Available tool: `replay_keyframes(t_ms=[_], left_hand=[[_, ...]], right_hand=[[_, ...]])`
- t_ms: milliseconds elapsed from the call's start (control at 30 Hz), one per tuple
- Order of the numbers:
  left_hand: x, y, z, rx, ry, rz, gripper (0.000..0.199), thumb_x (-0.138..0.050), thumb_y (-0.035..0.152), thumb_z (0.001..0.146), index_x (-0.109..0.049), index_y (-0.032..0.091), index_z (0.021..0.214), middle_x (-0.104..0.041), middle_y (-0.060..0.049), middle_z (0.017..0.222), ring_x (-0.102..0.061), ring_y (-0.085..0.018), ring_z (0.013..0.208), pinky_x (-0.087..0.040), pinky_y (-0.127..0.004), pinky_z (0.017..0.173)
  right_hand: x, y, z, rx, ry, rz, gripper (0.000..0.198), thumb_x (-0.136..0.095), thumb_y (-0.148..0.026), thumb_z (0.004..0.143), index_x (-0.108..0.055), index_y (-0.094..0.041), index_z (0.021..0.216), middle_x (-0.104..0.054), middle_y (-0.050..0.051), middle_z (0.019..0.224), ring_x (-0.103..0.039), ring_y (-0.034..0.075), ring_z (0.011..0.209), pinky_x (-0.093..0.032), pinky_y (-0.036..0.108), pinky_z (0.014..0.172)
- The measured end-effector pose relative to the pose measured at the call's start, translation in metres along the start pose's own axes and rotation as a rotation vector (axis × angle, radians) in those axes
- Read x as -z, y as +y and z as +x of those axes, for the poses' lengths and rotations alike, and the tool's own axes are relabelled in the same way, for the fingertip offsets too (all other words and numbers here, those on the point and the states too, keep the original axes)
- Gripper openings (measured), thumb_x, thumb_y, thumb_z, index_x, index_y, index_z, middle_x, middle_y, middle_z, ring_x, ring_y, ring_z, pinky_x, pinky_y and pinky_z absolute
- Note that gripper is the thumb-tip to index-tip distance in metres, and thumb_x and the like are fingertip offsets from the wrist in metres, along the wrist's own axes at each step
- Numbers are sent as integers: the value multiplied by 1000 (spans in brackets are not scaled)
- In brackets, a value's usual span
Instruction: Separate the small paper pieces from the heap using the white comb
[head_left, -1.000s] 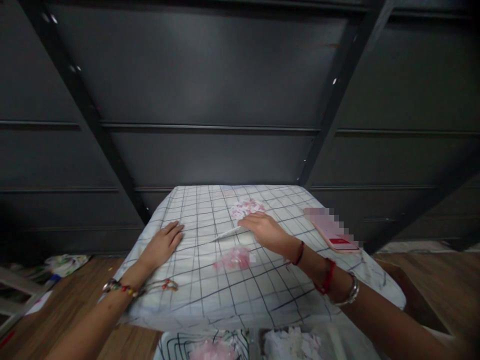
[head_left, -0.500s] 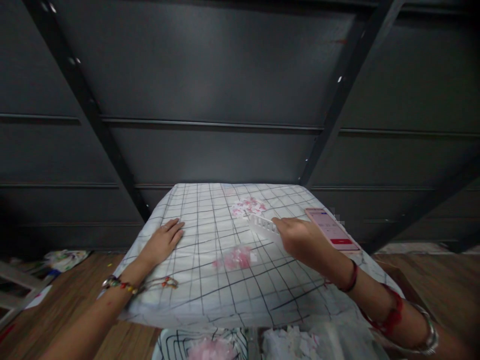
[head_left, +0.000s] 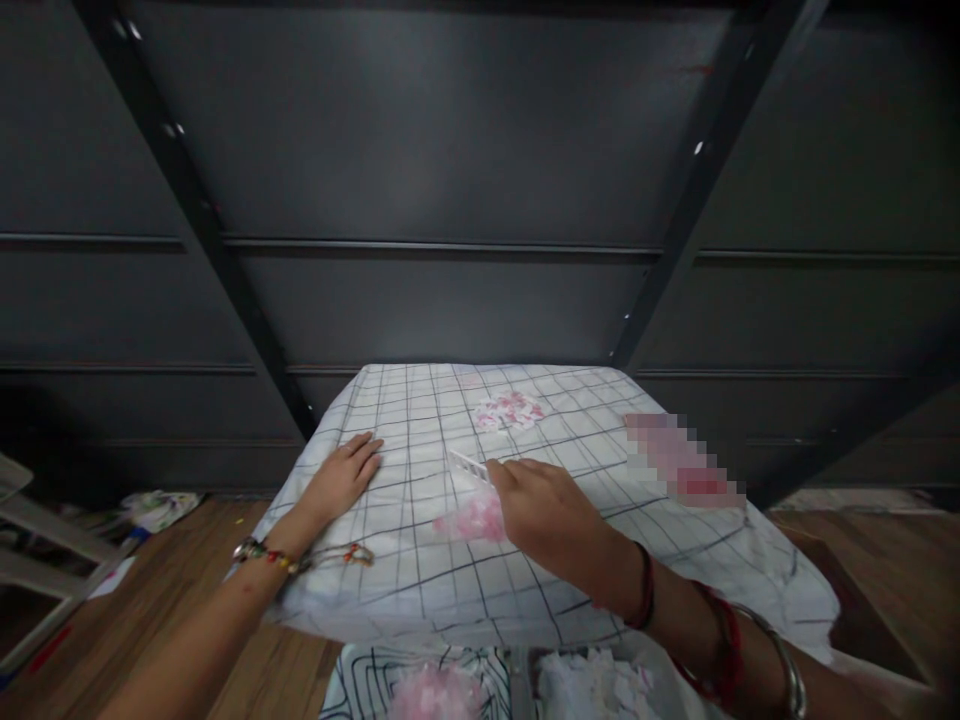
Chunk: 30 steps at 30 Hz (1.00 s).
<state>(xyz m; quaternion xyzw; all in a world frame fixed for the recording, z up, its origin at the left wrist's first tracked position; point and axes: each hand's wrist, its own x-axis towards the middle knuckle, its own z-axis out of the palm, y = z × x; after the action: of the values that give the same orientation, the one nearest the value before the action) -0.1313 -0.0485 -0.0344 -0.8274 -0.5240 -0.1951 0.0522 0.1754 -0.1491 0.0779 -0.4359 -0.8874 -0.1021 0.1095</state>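
Observation:
My left hand (head_left: 346, 480) rests palm down near the left side of the checked tablecloth (head_left: 420, 420), fingers stretched and holding nothing. In my right hand (head_left: 541, 508) is a thin white slotted piece (head_left: 468, 467), pinched at its right end and tilted above the cloth. Its far end points left; my fingers hide the rest. Just below it lies a small heap of pink, clear plastic bits (head_left: 472, 518), partly covered by my right hand. Farther back sits a pile of small pink-and-white pieces (head_left: 508, 411).
A phone (head_left: 675, 460), pixelated, lies at the table's right. Beaded cord ends (head_left: 358, 554) hang from my left wrist onto the cloth. Below the near edge are a patterned container with pink plastic (head_left: 435, 695) and another with white scraps (head_left: 596, 685). Dark panels (head_left: 450, 310) stand behind.
My right hand has moved left and nearer with the white slotted piece, from beside the pink-and-white pile to over the pink plastic heap. My left hand stays flat on the cloth.

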Motion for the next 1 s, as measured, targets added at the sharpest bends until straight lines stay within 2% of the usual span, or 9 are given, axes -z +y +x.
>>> replay_keyframes(t_ms=[300, 500, 667, 833, 1000], left_hand=[[0, -3, -3, 27, -16, 6, 51, -26, 40, 94, -56, 7, 119, -53, -16, 128, -46, -28, 119, -34, -42, 102], [-1, -5, -5, 30, -14, -3, 46, -28, 37, 94, -57, 11, 119, -54, -13, 127, -46, -26, 119, -35, -42, 102], [0, -4, -7, 26, -9, -9, 47, -28, 37, 94, -57, 9, 118, -54, -14, 127, -45, -27, 119, -34, -42, 102], [1, -3, -8, 34, -10, -12, 48, -28, 39, 94, -57, 8, 118, -53, -15, 127, -46, -27, 119, -35, -42, 101], [1, -4, -8, 35, -18, -3, 48, -27, 39, 95, -56, 10, 120, -53, -14, 129, -45, -25, 120, -34, -40, 102]], right_hand=[[13, -42, 4, 110, -28, 54, 22, -44, 1, 70, -55, -13, 82, -62, 8, 71, -55, 17, 64, -38, 30, 56], [18, -57, -6, 210, -21, 93, 21, -46, 0, 70, -55, -13, 84, -62, 8, 73, -55, 18, 65, -40, 31, 58], [21, -67, -15, 230, -9, 37, 19, -51, -2, 70, -56, -12, 86, -62, 7, 71, -55, 17, 61, -40, 30, 53], [19, -77, -29, 190, 181, 22, 26, -49, -5, 70, -59, -7, 94, -63, 7, 67, -57, 17, 56, -42, 29, 49], [18, -80, -39, 231, 318, 76, 24, -44, -7, 72, -61, -9, 89, -63, 6, 64, -56, 15, 54, -42, 26, 48]])
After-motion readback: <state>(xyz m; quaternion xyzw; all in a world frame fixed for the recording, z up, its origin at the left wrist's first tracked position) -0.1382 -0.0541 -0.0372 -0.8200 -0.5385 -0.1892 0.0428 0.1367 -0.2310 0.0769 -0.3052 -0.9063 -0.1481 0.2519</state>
